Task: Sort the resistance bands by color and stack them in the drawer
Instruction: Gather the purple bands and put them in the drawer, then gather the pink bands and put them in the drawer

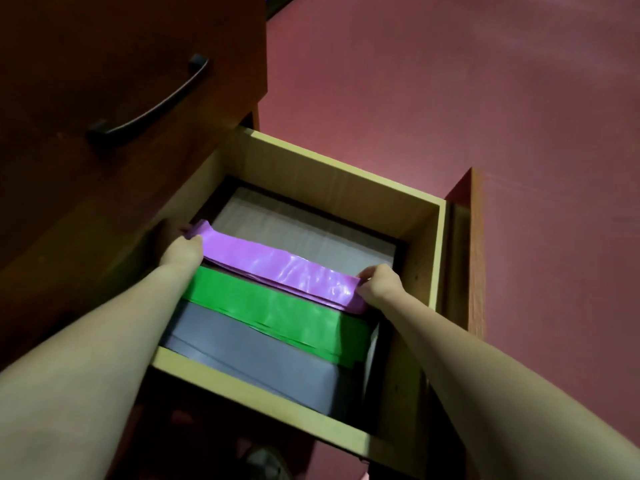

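Note:
A light wooden drawer (349, 174) stands pulled out of a dark red-brown cabinet. Inside it a grey band stack (249, 351) lies nearest me, a green band stack (277, 310) lies beside it, and a purple band (277, 268) stretches across farther in. My left hand (180, 251) pinches the purple band's left end. My right hand (381, 284) pinches its right end. Both forearms reach down into the drawer. The purple band rests just above the green stack's far edge.
Beyond the purple band the pale drawer bottom (298, 226) shows. Above left is a closed drawer front with a dark curved handle (152, 105). The pulled-out drawer's front panel (465, 251) stands at the right. A reddish floor (450, 98) surrounds the cabinet.

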`<state>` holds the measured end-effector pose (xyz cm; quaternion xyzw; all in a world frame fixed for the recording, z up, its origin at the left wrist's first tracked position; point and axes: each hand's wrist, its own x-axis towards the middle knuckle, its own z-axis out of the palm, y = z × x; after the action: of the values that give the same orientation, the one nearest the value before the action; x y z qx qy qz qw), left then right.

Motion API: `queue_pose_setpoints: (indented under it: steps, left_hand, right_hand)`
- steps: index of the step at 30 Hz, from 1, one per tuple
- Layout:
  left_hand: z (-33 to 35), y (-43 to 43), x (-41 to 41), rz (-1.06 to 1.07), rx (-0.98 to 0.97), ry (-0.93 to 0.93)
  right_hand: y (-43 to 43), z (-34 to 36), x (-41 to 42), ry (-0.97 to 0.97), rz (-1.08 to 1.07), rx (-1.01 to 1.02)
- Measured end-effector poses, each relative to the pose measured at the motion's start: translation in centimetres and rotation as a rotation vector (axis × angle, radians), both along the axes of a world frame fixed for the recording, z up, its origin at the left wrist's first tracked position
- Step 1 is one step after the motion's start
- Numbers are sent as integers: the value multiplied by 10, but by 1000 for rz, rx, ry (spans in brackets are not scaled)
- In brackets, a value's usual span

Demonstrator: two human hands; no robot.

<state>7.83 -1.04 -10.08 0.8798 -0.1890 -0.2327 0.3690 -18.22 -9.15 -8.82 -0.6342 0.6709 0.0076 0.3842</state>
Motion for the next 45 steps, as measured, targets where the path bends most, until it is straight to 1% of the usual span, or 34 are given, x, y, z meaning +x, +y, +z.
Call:
queue_pose_setpoints:
  steps: [5,7,10,12,14,17,19,20,22,23,25,28,31,33,36,38,43,45]
  left_hand:
    - [0,4,0,-75,36,-123]
    - [1,7,-2,-115,57,-176]
    - [1,8,-1,-184,120,-270]
    - [1,6,1,-220,181,-310]
    - [5,3,1,-230,234,-313]
    - [18,1,-7,-237,257,-324]
    - [34,1,-18,-275,159,-309]
    - [41,-1,-24,-324,67,-326]
    - [62,-7,-47,-454,-148,-356]
    - [75,-11,-66,-506,-246,-328]
    - [100,-19,-106,-577,-399,-228]
    - [138,-34,-182,-684,-570,-93]
    - [163,-36,-270,-797,-667,82]
    - [164,-30,-326,-827,-664,211]
    - [143,-15,-391,-746,-541,431]
    - [116,-2,-412,-682,-442,559]
    - [32,23,-434,-600,-226,662]
    - [-5,24,-438,-523,-125,681]
  right_hand:
    - [0,0,2,36,46,153]
    - [1,0,2,60,89,163]
    - [6,0,2,121,178,57]
    - [13,5,5,248,336,-67]
    - [20,8,7,389,507,-146]
    - [23,21,7,535,622,-201]
    - [27,42,5,520,673,-302]
    - [31,54,3,479,721,-383]
    - [43,83,-10,316,825,-612]
    - [50,101,-22,216,846,-709]
    - [60,129,-49,32,800,-821]
    - [69,154,-109,-44,631,-873]
    - [75,148,-183,-8,430,-781]
    - [81,128,-233,64,305,-695]
    - [92,89,-300,179,180,-492]
    - [100,65,-331,214,124,-340]
    - [116,6,-378,204,50,-89]
    - [119,-23,-390,195,28,-20]
